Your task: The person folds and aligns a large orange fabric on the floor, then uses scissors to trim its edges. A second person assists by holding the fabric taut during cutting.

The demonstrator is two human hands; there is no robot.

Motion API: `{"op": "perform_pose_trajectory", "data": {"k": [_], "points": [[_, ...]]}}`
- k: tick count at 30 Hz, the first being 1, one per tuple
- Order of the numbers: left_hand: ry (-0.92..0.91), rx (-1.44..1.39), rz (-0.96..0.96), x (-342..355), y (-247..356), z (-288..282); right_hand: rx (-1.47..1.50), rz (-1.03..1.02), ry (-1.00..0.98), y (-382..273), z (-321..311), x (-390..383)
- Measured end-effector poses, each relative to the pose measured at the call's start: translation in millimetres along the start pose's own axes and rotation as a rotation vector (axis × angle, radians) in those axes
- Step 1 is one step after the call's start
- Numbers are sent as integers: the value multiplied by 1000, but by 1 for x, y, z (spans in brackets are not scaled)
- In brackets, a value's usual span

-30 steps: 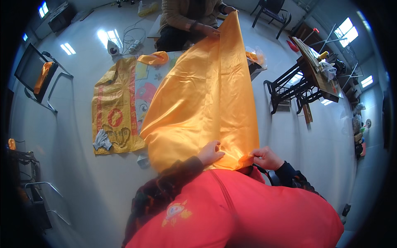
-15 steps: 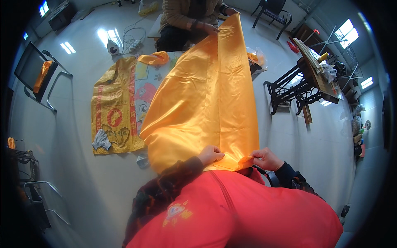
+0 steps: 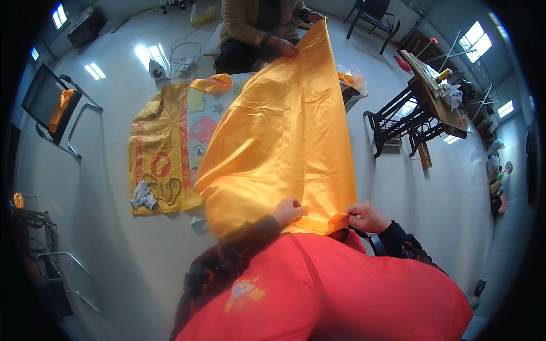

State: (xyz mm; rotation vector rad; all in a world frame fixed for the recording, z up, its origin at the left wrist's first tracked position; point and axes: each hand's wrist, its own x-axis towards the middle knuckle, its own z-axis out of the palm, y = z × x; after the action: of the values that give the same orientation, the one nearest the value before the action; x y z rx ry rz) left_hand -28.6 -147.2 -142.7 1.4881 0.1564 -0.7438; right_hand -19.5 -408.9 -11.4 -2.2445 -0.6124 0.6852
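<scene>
A long sheet of shiny orange satin (image 3: pixel 267 142) stretches from my lap, covered in red cloth (image 3: pixel 375 290), to a person (image 3: pixel 250 25) opposite. That person holds its far end with two hands. My left hand (image 3: pixel 288 211) pinches the near part of the satin beside the lengthwise crease. My right hand (image 3: pixel 367 217) grips the folded near right corner between thumb and fingers. Left of the satin lie a yellow sack (image 3: pixel 156 131) with red printing, a patterned mat (image 3: pixel 199 125), a grey-white glove (image 3: pixel 142 196) and a loose orange piece (image 3: pixel 210 84).
An iron (image 3: pixel 157 70) and cables (image 3: pixel 185 52) are on the floor. A black chair (image 3: pixel 57 113) stands left, another (image 3: pixel 372 23) far right, and a wooden-topped table (image 3: pixel 432 99) on iron legs at right, with bags on it. Metal frames (image 3: pixel 48 250) are at lower left.
The other person's hands at the far end have shifted slightly downward and left with the satin's top. My hands have barely moved.
</scene>
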Motion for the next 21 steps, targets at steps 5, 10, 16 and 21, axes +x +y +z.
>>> {"op": "perform_pose_trajectory", "data": {"k": [5,10,16,21], "points": [[4,-74,-3,0,-3,3,21,-23,27,-4,-1,-1],[-54,-163,14,2,-5,3,42,-21,19,-9,-3,-1],[-77,-224,1,5,-11,2,23,-49,17,-14,-7,0],[-84,-188,12,8,-13,-4,-6,-60,16,-17,-9,2]]}}
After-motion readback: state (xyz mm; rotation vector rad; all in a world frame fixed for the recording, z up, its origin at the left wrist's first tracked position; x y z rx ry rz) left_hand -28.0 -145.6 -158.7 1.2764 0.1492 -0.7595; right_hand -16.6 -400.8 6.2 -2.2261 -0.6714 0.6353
